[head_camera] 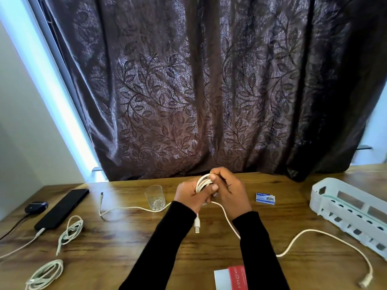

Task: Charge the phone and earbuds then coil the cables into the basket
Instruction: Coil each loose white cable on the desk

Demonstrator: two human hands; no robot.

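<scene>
Above the middle of the wooden table, my left hand (pixel 189 194) grips a few loops of a white cable (pixel 204 182), and my right hand (pixel 229 190) closes on the same loops from the right. One plug end (pixel 197 226) dangles below my left wrist. The cable's loose tail (pixel 293 240) trails right across the table to its other plug. A black phone (pixel 62 208) lies at the far left with a white cable plugged in. Beside it sits a dark earbuds case (pixel 36 206) with a dark lead. The white plastic basket (pixel 335 204) stands at the right edge.
Two coiled white cables (pixel 70 231) (pixel 45 274) lie at the front left. Another loose white cable (pixel 125 208) runs past a clear glass (pixel 155 197). A small blue box (pixel 265 198) sits right of my hands, a red and white box (pixel 230 278) at the front edge. A dark curtain hangs behind.
</scene>
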